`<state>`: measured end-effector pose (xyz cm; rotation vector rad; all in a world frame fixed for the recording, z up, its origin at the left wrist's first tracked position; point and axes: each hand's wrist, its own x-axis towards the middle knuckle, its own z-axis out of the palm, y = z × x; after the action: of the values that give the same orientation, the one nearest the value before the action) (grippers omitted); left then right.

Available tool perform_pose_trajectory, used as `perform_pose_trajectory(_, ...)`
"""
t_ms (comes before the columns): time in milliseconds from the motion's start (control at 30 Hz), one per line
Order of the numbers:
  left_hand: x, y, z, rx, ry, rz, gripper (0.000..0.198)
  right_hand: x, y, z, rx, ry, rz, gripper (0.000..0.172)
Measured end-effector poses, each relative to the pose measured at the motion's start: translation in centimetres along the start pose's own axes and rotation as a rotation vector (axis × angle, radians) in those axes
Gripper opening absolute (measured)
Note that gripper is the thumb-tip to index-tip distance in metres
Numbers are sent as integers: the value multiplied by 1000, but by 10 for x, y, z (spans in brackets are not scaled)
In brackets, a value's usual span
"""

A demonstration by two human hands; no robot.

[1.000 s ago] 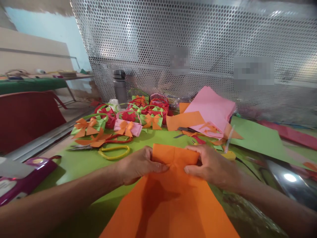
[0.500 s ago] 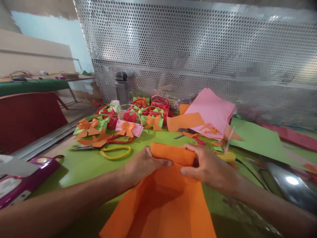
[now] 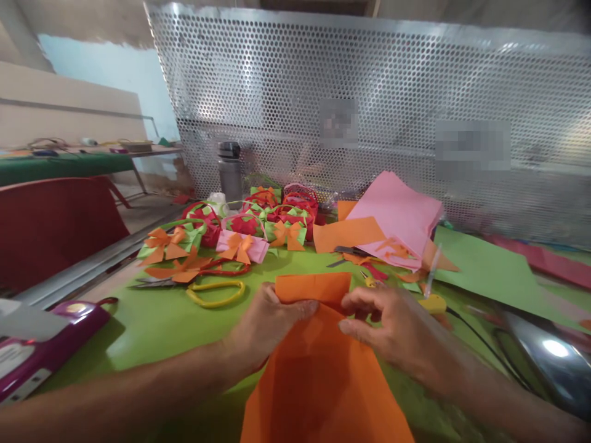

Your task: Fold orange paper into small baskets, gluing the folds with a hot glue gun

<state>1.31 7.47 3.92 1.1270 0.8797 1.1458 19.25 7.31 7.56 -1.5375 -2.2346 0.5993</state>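
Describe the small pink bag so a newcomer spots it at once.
Start at the big perforated metal screen, then drop to the cluster of small bags on the green table before it. In the front row, the pink bag sits between two green bags; all three have orange bows, but only its body is pink.

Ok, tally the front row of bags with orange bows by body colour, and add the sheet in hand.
Small green paper bags with orange bows, at the left end and right end: 2
Small pink paper bag with an orange bow: 1
Orange paper sheet, held in the left hand: 1
Total: 4
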Motion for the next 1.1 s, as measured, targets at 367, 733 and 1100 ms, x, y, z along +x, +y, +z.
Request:
perform_pose_trajectory(367,0,-8,5,105,28,-34,7,2,-2,12,-118,-27,-67,20)
perform_pose_trajectory(733,-1,-7,7,86,45,-86,8,3,3,17,-194,33,-113,24)
perform_pose_trajectory(1100,-3,-3,7,68,41,-140,8,2,6,24,-107,105,-178,15)
